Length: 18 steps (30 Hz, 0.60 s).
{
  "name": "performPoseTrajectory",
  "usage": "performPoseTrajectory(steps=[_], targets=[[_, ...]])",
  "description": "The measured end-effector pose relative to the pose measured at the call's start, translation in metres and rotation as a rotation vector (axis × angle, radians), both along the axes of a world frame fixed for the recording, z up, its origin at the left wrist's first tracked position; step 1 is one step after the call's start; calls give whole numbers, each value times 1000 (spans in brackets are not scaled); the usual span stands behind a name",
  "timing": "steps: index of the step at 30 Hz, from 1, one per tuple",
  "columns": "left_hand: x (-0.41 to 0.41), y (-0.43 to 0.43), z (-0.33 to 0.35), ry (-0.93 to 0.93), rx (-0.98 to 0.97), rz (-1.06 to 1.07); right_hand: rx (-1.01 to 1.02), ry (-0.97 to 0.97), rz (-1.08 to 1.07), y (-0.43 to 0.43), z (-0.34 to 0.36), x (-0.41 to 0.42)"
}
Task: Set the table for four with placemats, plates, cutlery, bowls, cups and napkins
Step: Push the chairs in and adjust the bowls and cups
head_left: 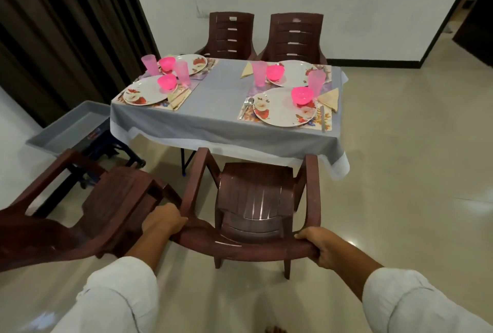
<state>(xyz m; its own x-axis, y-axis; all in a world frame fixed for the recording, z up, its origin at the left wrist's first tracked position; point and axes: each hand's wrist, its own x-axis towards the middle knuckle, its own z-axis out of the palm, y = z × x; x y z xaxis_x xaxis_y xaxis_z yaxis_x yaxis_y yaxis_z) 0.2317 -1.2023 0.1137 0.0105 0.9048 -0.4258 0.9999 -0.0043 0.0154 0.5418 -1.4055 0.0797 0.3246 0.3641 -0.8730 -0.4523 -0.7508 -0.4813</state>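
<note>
Fingers [170, 226] of the left hand [162, 222] and right hand [318, 246] curl round the curved top rail of a brown moulded plastic armchair [254, 199], which stands at the near edge of the grey-clothed rectangular table [213, 108]. The setting looks finished; next, I judge, this chair needs sliding in squarely. Glossy cream floor tiles [400, 172] lie under the table. On it are four floral placemats [326, 122], flowered white plates [282, 112], pink plastic cups [259, 72], bowls [301, 95] and napkins [330, 99].

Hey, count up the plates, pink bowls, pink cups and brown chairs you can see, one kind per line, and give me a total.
Plates: 4
Pink bowls: 4
Pink cups: 4
Brown chairs: 4
Total: 16
</note>
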Motion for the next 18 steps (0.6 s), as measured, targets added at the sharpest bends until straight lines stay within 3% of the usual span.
performPoseTrajectory(steps=[9, 18], targets=[[-30, 78, -8, -31, -46, -157, -33, -20, -79, 46, -3, -47], [-58, 103, -30, -91, -96, -288, -144, -257, -60, 60, 13, -95]])
